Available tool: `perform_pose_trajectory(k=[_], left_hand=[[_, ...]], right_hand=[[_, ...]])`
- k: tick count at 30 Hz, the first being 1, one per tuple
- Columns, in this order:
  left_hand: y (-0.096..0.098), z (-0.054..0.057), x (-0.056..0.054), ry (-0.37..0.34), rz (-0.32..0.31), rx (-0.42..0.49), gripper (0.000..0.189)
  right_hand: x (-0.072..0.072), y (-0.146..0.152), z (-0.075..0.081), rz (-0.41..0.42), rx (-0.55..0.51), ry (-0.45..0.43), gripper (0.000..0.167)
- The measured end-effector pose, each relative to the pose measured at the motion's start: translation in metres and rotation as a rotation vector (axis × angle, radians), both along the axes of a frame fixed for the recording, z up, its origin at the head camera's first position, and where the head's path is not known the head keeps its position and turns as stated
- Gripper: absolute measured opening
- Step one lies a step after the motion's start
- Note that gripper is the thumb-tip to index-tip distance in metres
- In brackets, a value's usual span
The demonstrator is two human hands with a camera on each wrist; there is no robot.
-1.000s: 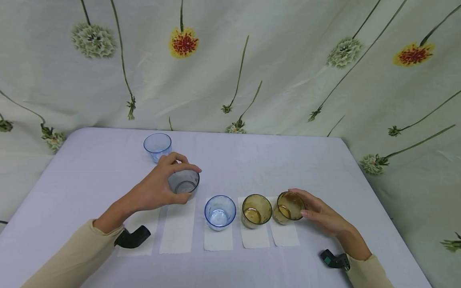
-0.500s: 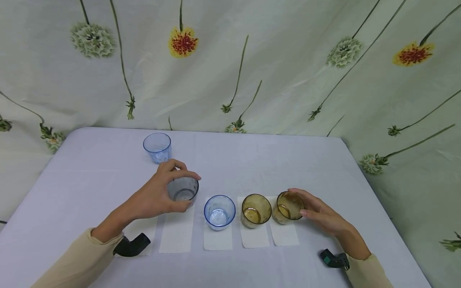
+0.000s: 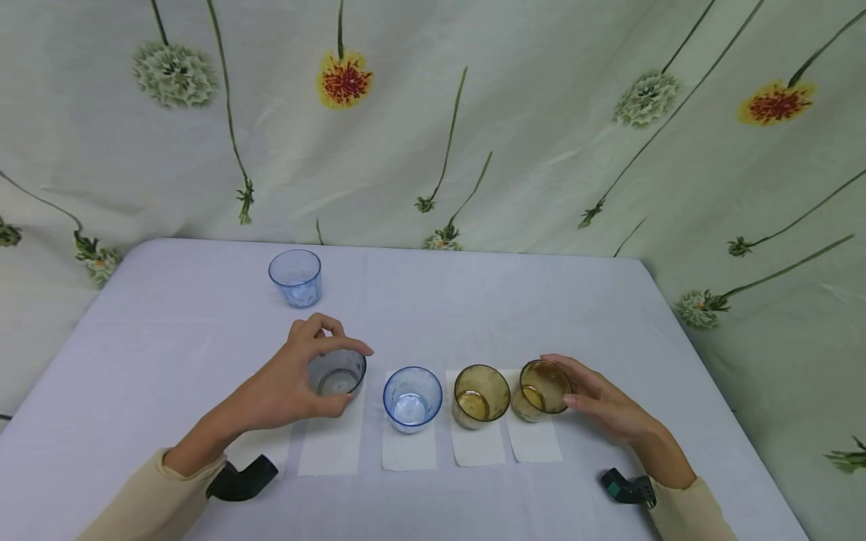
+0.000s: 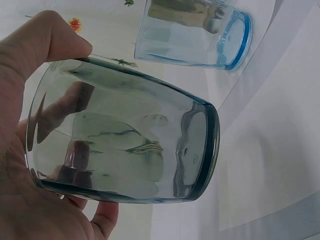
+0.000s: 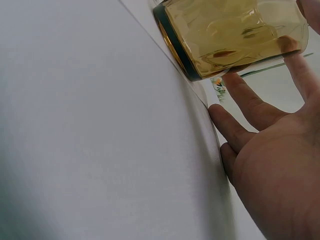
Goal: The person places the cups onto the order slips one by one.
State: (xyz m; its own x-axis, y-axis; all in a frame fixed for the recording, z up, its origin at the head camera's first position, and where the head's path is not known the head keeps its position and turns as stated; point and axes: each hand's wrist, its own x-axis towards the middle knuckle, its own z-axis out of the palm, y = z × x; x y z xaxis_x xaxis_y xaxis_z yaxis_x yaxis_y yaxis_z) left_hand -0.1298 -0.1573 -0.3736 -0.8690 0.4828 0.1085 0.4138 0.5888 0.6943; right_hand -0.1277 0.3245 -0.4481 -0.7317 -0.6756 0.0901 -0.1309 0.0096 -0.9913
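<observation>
The left hand has its grip curled round a grey glass above a paper strip. The right hand rests relaxed-fingered against an amber glass on the surface.

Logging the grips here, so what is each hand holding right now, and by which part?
The left hand grips the grey glass around its side wall. The right hand rests straight fingers against the side of an amber glass.

Five glasses stand out — two blue, two amber, one grey — with five paper strips and two hands.
</observation>
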Motion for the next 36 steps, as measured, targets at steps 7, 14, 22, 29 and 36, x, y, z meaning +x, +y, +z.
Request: perform_pose_trajectory(k=[7,14,22,29,36], left_hand=[[-0.001,-0.006,0.005,-0.023,0.007,0.007,0.055],[-0.003,-0.012,0.01,-0.034,0.012,0.01,0.055],[-0.005,-0.018,0.014,-0.02,0.002,0.044,0.059],[-0.005,-0.019,0.016,-0.015,0.01,0.041,0.058],[-0.005,-0.019,0.018,-0.009,0.013,0.047,0.058]], right_hand=[[-0.001,0.0,0.001,0.016,-0.019,0.005,0.058],[0.0,0.001,0.0,0.004,-0.001,-0.008,0.058],[0.001,0.001,0.0,-0.001,0.008,-0.015,0.059],[0.0,0.0,0.0,0.004,0.004,-0.007,0.058],[0.001,0.0,0.001,-0.005,0.005,-0.011,0.058]])
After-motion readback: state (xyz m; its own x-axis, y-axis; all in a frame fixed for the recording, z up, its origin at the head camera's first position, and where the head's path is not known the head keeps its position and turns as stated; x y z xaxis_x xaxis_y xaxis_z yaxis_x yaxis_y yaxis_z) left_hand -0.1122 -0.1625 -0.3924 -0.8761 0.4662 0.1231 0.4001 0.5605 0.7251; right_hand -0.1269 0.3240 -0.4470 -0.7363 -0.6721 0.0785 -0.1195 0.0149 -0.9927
